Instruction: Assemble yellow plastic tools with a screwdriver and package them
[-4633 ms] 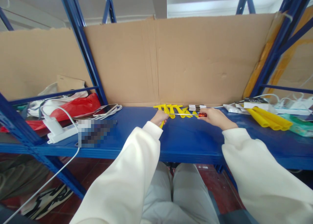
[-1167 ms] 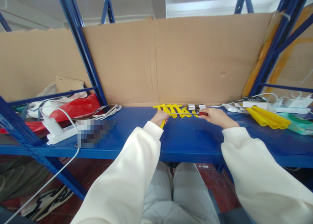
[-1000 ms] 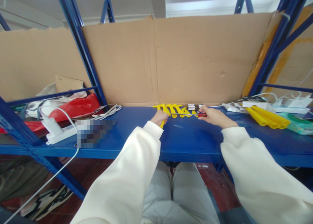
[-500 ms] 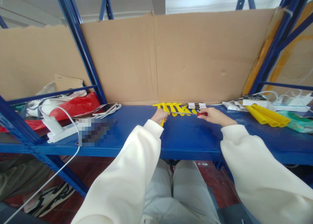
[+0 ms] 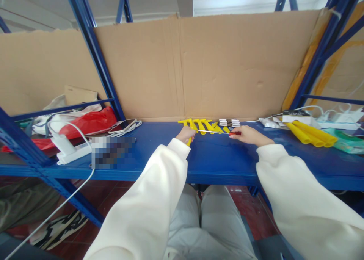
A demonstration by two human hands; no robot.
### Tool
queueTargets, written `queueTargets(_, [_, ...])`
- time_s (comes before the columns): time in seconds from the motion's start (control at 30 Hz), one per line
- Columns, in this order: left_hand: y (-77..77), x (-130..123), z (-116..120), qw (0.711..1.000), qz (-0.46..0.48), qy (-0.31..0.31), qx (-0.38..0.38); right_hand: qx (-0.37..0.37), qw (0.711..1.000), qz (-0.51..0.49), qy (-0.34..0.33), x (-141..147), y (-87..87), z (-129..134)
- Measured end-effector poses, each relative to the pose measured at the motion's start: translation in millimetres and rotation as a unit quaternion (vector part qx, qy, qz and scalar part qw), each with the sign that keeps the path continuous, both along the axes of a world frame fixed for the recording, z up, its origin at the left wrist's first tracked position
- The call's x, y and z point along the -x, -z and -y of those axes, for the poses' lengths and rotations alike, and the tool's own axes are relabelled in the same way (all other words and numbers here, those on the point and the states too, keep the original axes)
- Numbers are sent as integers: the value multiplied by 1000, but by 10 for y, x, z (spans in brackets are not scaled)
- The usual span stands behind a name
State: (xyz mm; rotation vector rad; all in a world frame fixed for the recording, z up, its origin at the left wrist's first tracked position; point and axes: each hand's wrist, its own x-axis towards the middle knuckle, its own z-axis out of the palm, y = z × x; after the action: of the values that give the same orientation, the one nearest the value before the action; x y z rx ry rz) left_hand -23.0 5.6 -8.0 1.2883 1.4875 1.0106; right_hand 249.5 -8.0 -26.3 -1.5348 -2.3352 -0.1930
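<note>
My left hand (image 5: 186, 132) is closed around a yellow plastic piece (image 5: 192, 124), whose upper end shows above the fingers and lower end below them. In my right hand (image 5: 247, 134) is a screwdriver with a red handle (image 5: 236, 133), gripped between thumb and fingers. Its long thin metal shaft (image 5: 213, 131) points left and reaches the yellow piece by my left hand; the exact point of contact is too small to make out. Just behind the shaft lie several more yellow plastic pieces (image 5: 202, 125). A small stack of white and black items (image 5: 229, 122) sits behind the screwdriver handle.
On the right of the blue shelf (image 5: 222, 157) lie yellow tubes (image 5: 311, 133), a green packet (image 5: 347, 140) and a white power strip (image 5: 338, 124). At left are another power strip (image 5: 74, 154), a red bag (image 5: 91, 124) and a phone with a cable (image 5: 125, 126). Cardboard (image 5: 227, 70) stands behind.
Both hands keep nearly the same place and grip. The screwdriver shaft catches the light more brightly now, and the view has shifted very slightly.
</note>
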Motion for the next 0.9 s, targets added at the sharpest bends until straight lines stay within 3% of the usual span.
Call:
queueTargets(0.3, [-22, -14, 40, 1000, -22, 0, 9, -28, 998, -43, 40, 19, 34, -26])
queueTargets(0.57, [-33, -10, 60, 1000, -28, -7, -3, 19, 997, -65, -48, -43, 43, -63])
queueTargets(0.73, [-37, -11, 65, 999, -34, -2, -4, 43, 995, -82, -47, -66, 71, -115])
queueTargets(0.9, [-16, -15, 43, 999, -35, -4, -7, 18, 993, -111, -36, -61, 101, -129])
